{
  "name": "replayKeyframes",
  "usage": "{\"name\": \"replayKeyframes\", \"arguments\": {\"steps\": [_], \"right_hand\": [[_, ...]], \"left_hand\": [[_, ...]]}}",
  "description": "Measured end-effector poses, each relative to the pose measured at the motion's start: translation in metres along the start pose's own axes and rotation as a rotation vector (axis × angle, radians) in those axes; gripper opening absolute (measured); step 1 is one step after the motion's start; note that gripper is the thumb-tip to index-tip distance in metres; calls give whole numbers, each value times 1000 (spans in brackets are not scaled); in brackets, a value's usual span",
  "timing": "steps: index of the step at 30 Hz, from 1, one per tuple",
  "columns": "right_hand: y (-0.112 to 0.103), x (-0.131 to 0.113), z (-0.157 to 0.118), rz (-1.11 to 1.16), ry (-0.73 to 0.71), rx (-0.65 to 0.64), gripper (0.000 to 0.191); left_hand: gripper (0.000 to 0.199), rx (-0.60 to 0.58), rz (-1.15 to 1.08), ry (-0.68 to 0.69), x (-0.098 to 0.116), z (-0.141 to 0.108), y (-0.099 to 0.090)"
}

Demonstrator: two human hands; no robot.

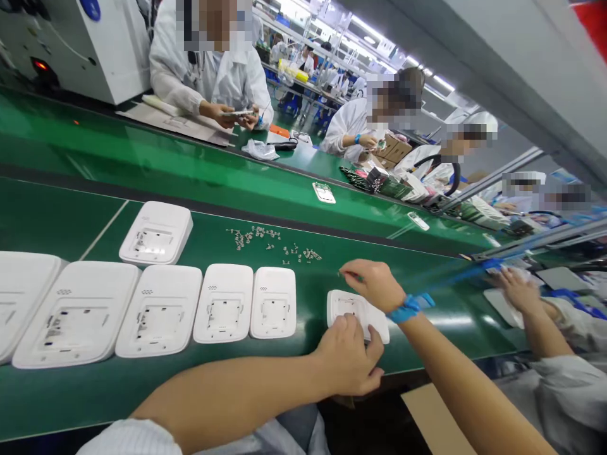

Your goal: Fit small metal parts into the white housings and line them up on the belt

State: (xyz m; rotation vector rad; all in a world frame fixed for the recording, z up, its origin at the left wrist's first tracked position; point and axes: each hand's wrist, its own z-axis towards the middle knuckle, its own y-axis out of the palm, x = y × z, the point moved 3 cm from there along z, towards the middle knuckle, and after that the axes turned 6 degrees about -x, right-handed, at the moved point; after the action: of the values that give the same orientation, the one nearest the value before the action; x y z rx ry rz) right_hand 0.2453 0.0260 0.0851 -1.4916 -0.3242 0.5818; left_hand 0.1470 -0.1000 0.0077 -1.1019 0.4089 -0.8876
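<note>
**Casing braced under the left hand, tiny piece in the right**

Worker's left hand [348, 357] lay over the near side of a white casing [334, 308], fingers bent and parted; I could not tell whether they gripped it or merely pressed. Probable reason: to stop it sliding on the smooth green table [213, 246]. The casing sat at a slant near the table's edge, directly in front of the worker, presumably for easy reach by both hands.

Right hand [377, 284], blue band [406, 308] at the wrist, hovered just above the casing's far edge. Thumb and forefinger were pinched together on a tiny piece [340, 273], too small to identify. A fingertip hold seemed apt for that size.

Five more casings [274, 287] stood side by side to the left, recesses up and slotted ends away from the worker; the uniform facing likely made them easy to compare. A sixth [159, 230] sat behind them. Small metallic parts [241, 239] were scattered beyond the row, loose but spread thinly, which probably made single ones easier to pick out.
</note>
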Motion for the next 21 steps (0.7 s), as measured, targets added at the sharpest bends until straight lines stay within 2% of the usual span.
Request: {"name": "replayKeyframes", "arguments": {"steps": [4, 7, 13, 21], "right_hand": [[5, -10, -47, 106, 77, 0, 15], [15, -6, -62, 79, 60, 70, 16], [28, 3, -65, 80, 31, 137, 15], [28, 0, -63, -67, 36, 29, 22]], "left_hand": [[62, 0, -25, -5, 0, 0, 0], [60, -9, -26, -7, 0, 1, -1], [56, -7, -2, -8, -2, 2, -4], [55, -8, -24, -40, -2, 2, -5]]}}
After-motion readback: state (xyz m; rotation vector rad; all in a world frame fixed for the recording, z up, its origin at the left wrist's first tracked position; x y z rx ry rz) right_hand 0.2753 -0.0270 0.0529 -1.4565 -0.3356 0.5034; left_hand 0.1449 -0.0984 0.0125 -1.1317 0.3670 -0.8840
